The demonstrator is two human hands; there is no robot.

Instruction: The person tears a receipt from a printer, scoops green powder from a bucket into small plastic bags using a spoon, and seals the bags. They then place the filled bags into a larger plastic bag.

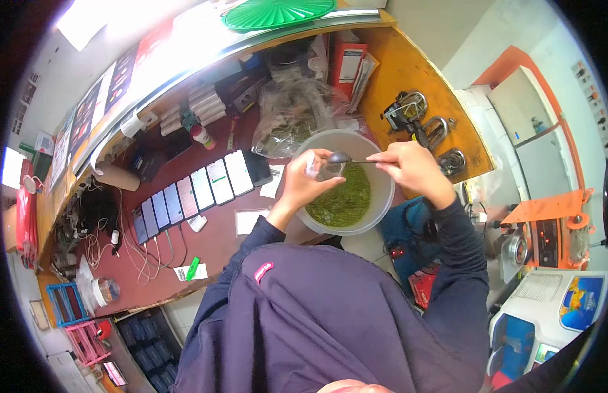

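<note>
A translucent white bowl (pixel 380 175) holding green crumbled herb (pixel 346 200) sits on the desk in front of me. My left hand (pixel 304 180) grips a small clear bag (pixel 322 169) over the bowl's left side. My right hand (pixel 412 167) pinches the handle of a metal spoon (pixel 340 158), whose scoop sits at the mouth of the bag. Both hands hover above the bowl, close together.
A row of several phones (pixel 199 190) lies on the red desk top to the left, with cables (pixel 143 252). A clear plastic sack of green material (pixel 287 124) lies behind the bowl. Metal padlocks (pixel 422 124) rest on the orange counter at right. Machines (pixel 546 242) stand further right.
</note>
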